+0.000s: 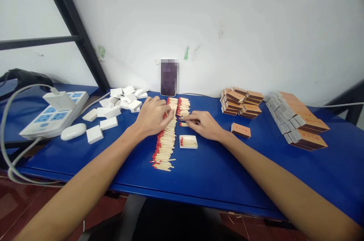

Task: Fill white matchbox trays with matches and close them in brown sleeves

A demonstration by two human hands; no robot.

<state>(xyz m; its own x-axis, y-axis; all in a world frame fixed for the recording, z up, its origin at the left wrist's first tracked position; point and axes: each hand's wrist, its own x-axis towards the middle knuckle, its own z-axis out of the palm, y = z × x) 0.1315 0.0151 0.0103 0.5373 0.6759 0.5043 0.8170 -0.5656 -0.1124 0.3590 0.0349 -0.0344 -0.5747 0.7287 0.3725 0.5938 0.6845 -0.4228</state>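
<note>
Your left hand point(153, 115) curls over the long match row point(165, 146); your right hand point(205, 124), fingers narrowed, is beyond the white tray point(189, 137), near the short match row point(183, 106); neither grip can be confirmed

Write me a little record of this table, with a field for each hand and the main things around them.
Left hand: over the long row of matches, palm down
Right hand: fingertips at the near end of the short row of matches
Open tray: white, some matches inside, nearer the wearer than the right hand
White boxes: scattered left of the left hand
Matchboxes: stacked on the right; one lone matchbox lies apart
Phone: upright near the wall
Surface: blue table
</note>
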